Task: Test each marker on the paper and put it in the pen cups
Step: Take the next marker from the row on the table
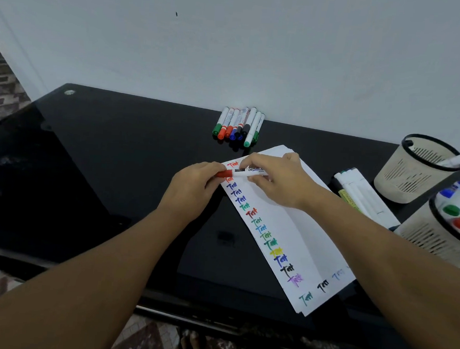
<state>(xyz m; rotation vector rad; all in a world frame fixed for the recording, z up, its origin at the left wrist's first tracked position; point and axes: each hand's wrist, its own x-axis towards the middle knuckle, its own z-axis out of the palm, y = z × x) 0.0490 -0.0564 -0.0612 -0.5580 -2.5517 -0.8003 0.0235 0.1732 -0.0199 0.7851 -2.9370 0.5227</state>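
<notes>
Head view looks down on a black table [101, 165]; both hands hold a red marker [240, 173] level over the top of the paper [282, 227]; left hand [195, 188] pinches the red cap, perhaps still seated; right hand [275, 177] grips the white barrel; untested markers [239, 126] lie beyond; two pen cups [411, 170] stand right.
</notes>
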